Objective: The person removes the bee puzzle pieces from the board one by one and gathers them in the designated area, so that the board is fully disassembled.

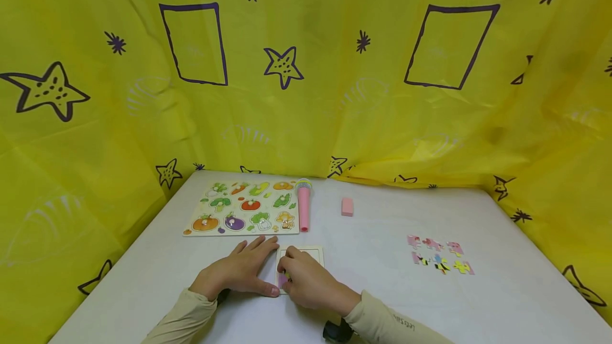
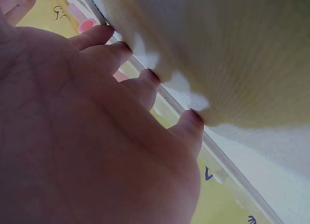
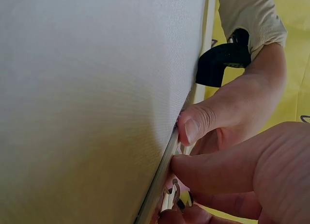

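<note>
A small pale puzzle frame [image 1: 319, 254] lies on the table before me. My left hand [image 1: 245, 269] rests palm down at its left side, fingers spread, with the thumb at the frame's lower left edge. My right hand [image 1: 312, 282] is over the frame, its fingers curled around a jigsaw piece with yellow and black on it [image 3: 185, 199]. Much of that piece is hidden by the fingers. A pink-purple patch [image 1: 282, 280] shows inside the frame's lower left. In the right wrist view the right thumb [image 3: 213, 173] touches the frame's edge.
Several loose jigsaw pieces [image 1: 442, 264] lie in two rows at the right. Behind the hands are a vegetable knob-puzzle board [image 1: 197, 216], a pink toy microphone [image 1: 304, 208] and a pink block [image 1: 347, 207]. A yellow curtain [image 1: 306, 115] surrounds the white table [image 1: 382, 301].
</note>
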`<state>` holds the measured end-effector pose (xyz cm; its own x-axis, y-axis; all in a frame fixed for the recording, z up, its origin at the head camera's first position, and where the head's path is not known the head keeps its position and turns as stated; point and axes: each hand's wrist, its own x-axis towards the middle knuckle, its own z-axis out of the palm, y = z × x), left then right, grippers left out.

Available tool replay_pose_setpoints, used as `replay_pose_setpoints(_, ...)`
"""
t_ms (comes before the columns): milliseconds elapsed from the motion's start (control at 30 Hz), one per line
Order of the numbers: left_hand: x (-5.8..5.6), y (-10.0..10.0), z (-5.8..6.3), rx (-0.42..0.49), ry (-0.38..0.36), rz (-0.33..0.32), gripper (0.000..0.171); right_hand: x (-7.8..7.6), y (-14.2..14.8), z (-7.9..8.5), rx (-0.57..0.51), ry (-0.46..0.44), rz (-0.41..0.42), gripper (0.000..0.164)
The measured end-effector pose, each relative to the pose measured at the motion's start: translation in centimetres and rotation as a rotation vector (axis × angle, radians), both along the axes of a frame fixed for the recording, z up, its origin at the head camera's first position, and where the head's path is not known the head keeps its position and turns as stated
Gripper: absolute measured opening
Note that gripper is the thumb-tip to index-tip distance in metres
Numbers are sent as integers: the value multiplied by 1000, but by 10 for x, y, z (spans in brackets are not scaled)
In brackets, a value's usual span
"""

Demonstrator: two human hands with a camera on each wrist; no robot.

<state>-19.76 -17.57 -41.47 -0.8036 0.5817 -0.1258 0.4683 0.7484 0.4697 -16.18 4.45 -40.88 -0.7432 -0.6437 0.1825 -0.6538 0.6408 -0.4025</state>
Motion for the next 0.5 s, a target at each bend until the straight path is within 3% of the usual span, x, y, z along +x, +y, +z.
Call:
replay_pose_setpoints(233, 0, 0, -1, -2, -5, 3, 101, 1, 0, -3, -84, -19, -5, 25)
replay_pose_setpoints(500, -1, 0, -1, -8, -5, 5, 102, -5, 0, -4, -208, -74, -21, 16)
